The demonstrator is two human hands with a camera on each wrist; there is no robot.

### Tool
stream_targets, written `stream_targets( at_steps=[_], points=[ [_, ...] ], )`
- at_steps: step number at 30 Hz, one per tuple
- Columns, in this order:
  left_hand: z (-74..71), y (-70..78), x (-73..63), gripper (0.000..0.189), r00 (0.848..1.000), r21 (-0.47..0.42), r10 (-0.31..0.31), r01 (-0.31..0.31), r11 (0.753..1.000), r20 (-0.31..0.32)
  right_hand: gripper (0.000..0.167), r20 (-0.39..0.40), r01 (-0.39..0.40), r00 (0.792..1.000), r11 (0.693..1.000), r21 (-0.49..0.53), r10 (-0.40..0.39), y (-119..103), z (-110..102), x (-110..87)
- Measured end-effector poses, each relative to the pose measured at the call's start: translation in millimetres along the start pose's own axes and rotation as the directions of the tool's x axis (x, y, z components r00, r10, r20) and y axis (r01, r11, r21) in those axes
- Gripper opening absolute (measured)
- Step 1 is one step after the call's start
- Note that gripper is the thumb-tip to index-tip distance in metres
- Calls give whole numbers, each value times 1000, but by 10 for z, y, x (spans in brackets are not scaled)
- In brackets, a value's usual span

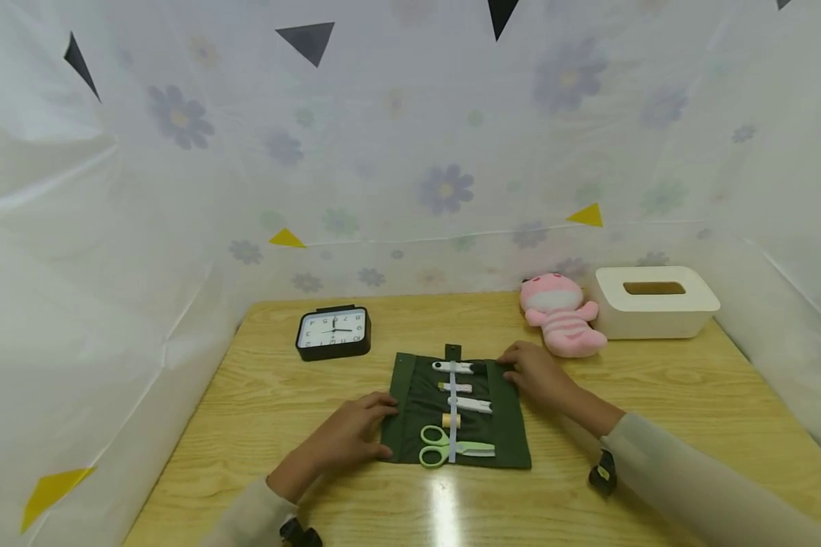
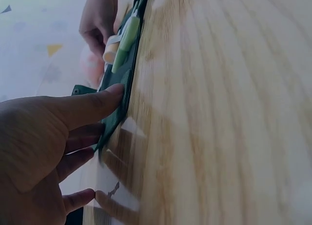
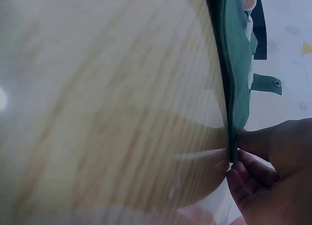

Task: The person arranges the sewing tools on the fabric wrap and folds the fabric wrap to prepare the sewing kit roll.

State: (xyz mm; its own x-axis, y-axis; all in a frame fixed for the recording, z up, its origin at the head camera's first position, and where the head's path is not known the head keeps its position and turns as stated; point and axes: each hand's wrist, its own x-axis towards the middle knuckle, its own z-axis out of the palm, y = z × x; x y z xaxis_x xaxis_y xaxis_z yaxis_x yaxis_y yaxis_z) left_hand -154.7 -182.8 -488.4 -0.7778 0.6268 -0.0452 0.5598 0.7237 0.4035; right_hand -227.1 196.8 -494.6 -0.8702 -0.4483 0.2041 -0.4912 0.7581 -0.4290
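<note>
A dark green cloth sewing kit (image 1: 511,425) lies unfolded on the table. Under its white elastic strap sit green-handled scissors (image 1: 433,447), a tan thread spool (image 1: 447,420), a white tool (image 1: 470,405), a small pink-and-white item (image 1: 460,388) and a white tool with a dark end (image 1: 445,366). My left hand (image 1: 351,431) touches the kit's left edge, thumb on the cloth and fingers spread along the side. At the far right corner, my right hand (image 3: 265,171) pinches the cloth between thumb and fingers.
A black-framed clock (image 1: 334,332) rests at the back left. A pink plush toy (image 1: 562,315) leans against a white tissue box (image 1: 657,302) at the back right, close beyond my right hand. White flowered sheeting (image 1: 397,152) surrounds the wooden table (image 1: 267,365).
</note>
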Motion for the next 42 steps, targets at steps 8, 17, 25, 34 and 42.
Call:
stream_targets(
  at_steps=[8,17,25,34,42],
  points=[
    [43,91,22,67,999,33,-44,44,998,0,22,-4,29,1000,999,-41,-29,62,16,99],
    [37,147,7,66,1000,91,-28,28,995,2,21,1,40,999,998,-40,-40,51,6,108],
    [18,181,19,69,1000,118,-8,7,993,7,29,-2,16,1000,997,-78,-17,27,26,-18],
    [55,293,-10,58,993,137,115,-114,984,4,35,103,119,988,993,12,-119,-258,-32,-543],
    [117,314,-37,38,980,162,198,-191,968,-30,51,183,251,950,967,32,-253,-353,-79,-930]
  ],
)
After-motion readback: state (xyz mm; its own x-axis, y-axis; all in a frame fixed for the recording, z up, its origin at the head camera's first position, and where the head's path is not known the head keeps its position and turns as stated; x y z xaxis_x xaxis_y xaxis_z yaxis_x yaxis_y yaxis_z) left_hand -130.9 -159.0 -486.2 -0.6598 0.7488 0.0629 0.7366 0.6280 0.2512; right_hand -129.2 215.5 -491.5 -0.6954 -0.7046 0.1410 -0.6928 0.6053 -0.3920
